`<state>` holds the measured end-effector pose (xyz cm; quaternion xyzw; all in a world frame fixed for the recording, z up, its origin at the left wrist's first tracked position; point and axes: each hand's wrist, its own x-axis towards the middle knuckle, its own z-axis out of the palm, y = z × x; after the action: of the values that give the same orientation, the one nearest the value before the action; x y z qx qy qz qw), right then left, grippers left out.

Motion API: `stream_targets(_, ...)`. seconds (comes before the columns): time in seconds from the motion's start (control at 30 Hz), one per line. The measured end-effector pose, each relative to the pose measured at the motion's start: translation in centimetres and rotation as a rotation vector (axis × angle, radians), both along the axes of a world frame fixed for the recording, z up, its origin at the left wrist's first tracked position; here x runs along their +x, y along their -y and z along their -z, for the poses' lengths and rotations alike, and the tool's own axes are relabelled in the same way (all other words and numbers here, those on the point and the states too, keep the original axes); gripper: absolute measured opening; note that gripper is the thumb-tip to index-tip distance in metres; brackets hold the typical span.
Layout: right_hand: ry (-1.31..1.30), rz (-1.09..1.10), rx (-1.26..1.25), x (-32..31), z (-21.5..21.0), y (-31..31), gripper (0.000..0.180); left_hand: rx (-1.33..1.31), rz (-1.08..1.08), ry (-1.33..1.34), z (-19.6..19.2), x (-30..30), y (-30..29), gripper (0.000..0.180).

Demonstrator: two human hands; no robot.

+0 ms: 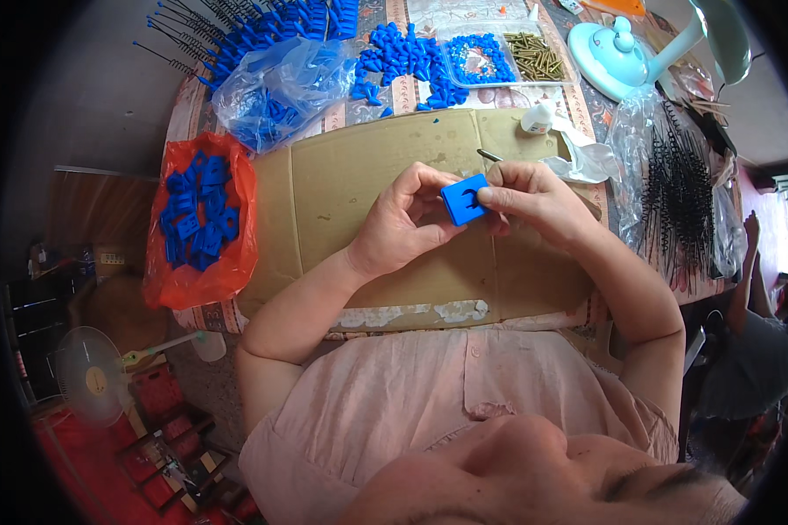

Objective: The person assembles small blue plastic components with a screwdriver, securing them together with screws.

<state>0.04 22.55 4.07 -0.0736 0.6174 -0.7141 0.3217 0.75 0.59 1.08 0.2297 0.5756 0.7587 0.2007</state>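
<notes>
Between my two hands, above the cardboard sheet point(368, 157), is a small blue square plastic piece point(457, 208) with a dark cut-out in its face. My left hand point(398, 223) grips its left side with bent fingers and thumb. The thumb of my right hand point(543, 199) presses on the face near the cut-out, and the fingers curl behind the piece. Just beyond the right fingers a thin black pointed thing point(488, 155) sticks out; I cannot tell whether it is held. A small white bottle point(538, 118) stands farther back, next to crumpled white paper point(584, 163).
At left, a red bag point(245, 188) holds blue plastic parts. Behind lie a clear bag point(280, 83), blue cone-shaped pieces point(398, 61) and a divided clear box point(499, 80) with brass-coloured pins point(534, 57). At right are a pale blue lamp point(617, 57), black coiled wires point(678, 201) and another person point(757, 350).
</notes>
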Motion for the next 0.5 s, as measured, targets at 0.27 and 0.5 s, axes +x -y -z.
stream_targets(0.27,-0.232,0.028,0.114,0.3,-0.8,-0.3,0.018,-0.026,0.056,0.051,-0.9,0.0,0.3,0.026)
stream_targets(0.5,-0.568,0.019,0.35,0.5,-1.0,0.2,0.014,-0.109,0.009,0.275,-2.1,0.1,-0.4,0.021)
